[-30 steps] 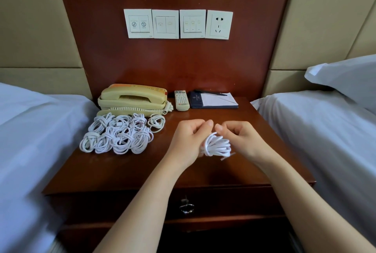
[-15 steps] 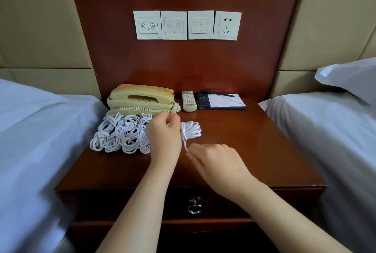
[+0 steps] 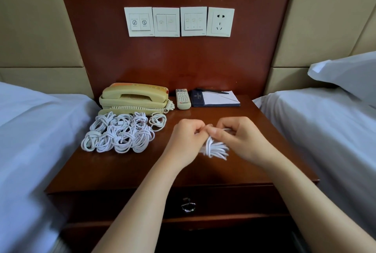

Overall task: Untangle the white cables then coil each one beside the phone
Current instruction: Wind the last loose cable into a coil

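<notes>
A cream phone (image 3: 134, 98) sits at the back left of the wooden nightstand (image 3: 130, 163). In front of it lie several coiled white cables (image 3: 122, 132) in a cluster. Over the middle of the nightstand my left hand (image 3: 186, 141) and my right hand (image 3: 242, 141) meet, both pinching one white cable bundle (image 3: 215, 148). Its loops hang below my fingers, a little blurred. The upper part of the bundle is hidden inside my hands.
A remote (image 3: 182, 98) and a notepad with a pen (image 3: 215, 98) lie at the back of the nightstand. Beds with white sheets (image 3: 30, 134) flank it on both sides, with a pillow (image 3: 345, 71) on the right. Wall switches and a socket (image 3: 179, 21) sit above. A drawer handle (image 3: 188, 205) faces me.
Half a second ago my left hand held the bundle by the coiled cluster while the right was lower. Both hands now hold it together over the middle of the nightstand.
</notes>
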